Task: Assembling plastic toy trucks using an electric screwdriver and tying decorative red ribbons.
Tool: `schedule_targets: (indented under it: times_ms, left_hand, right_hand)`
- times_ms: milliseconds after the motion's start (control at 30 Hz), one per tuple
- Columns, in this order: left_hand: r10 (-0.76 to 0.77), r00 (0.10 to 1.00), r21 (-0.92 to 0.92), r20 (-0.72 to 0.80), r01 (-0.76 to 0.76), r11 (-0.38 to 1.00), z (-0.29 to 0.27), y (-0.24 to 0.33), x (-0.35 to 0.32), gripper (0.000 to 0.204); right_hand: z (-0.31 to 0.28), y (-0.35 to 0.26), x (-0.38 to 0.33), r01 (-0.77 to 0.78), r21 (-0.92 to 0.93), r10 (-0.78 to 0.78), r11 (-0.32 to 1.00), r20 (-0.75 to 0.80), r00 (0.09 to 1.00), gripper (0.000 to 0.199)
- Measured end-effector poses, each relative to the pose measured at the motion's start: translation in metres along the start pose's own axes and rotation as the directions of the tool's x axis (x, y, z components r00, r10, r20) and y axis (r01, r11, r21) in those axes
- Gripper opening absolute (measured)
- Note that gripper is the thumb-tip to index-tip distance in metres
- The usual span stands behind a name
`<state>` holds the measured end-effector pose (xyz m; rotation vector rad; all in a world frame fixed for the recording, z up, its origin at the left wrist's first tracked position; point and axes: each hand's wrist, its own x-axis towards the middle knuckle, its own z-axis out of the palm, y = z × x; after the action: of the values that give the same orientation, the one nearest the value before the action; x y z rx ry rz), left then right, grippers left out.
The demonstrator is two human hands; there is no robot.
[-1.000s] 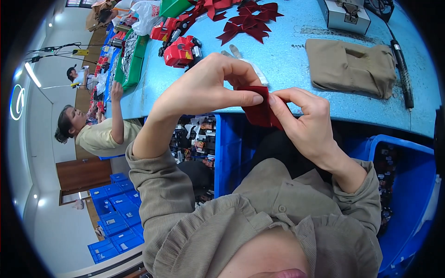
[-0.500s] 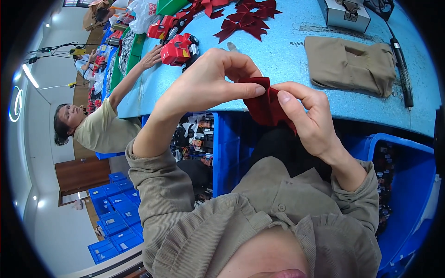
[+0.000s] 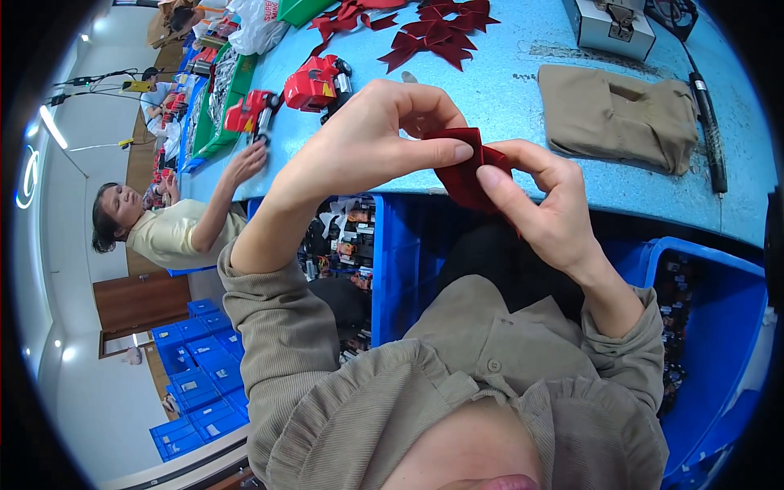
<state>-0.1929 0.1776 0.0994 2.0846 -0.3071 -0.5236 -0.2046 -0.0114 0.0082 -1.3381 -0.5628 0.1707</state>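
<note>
Pinching folded dark-red velvety ribbon (image 3: 461, 175), left hand (image 3: 367, 143), right hand (image 3: 543, 204).

I am viewing through a single head-worn fisheye camera, looking steeply down past the wearer's own collar at the left hand (image 3: 359, 151) and right hand (image 3: 547, 212), which are sitting very near the lens. The light blue counter (image 3: 506, 90) is curving across the upper field; straight edges are bending toward the dark rim.
</note>
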Motion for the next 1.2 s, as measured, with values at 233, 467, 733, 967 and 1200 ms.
schedule_targets:
  times_ms: [233, 467, 733, 967, 1200]
  left_hand:
    - [0.135, 0.989, 0.134, 0.060, -0.142, 0.981, -0.009, 0.011, -0.005, 0.016]
    - [0.352, 0.881, 0.188, 0.316, -0.421, 0.887, -0.023, 0.029, -0.010, 0.014]
    - [0.467, 0.746, 0.110, 0.475, -0.577, 0.809, -0.026, 0.039, -0.008, 0.012]
    - [0.423, 0.768, 0.157, 0.480, -0.550, 0.820, -0.026, 0.035, -0.011, 0.013]
    - [0.476, 0.747, 0.112, 0.464, -0.583, 0.805, -0.021, 0.025, -0.008, 0.015]
  right_hand:
    - [-0.007, 0.006, 0.002, -0.146, 0.210, 0.128, 0.967, 0.098, 0.987, 0.026]
    - [-0.017, -0.001, 0.004, -0.229, 0.237, 0.107, 0.944, 0.439, 0.892, 0.036]
    - [-0.002, 0.007, 0.007, -0.334, 0.449, 0.021, 0.829, 0.572, 0.820, 0.043]
    - [-0.010, 0.005, 0.005, -0.385, 0.252, 0.153, 0.888, 0.627, 0.764, 0.048]
    - [-0.006, 0.008, 0.005, -0.089, 0.220, -0.031, 0.972, 0.488, 0.872, 0.023]
